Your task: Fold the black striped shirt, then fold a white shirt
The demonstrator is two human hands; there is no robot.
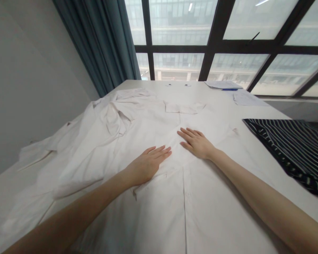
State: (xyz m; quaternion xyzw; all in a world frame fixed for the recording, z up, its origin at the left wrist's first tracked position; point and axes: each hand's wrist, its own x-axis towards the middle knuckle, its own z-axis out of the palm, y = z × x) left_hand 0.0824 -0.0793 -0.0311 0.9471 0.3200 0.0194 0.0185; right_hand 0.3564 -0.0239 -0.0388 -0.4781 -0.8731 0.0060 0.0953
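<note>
A white garment (159, 204) lies spread over the white table, its collar (181, 107) toward the far side and a front seam running down the middle. My left hand (147, 165) rests palm down on the cloth, left of the seam, with fingers stretched out. Just right of the seam and slightly farther away, my right hand (196, 143) lies flat on the same cloth, fingers spread. Neither hand holds anything. Loose, wrinkled white cloth (87, 151) is heaped to the left of my left hand.
Black-and-white striped cloth (294, 148) lies at the table's right edge. Papers (222, 84) and a blue pen (229, 89) are at the far right of the table (153, 84). Behind stand a blue curtain (103, 42) and windows.
</note>
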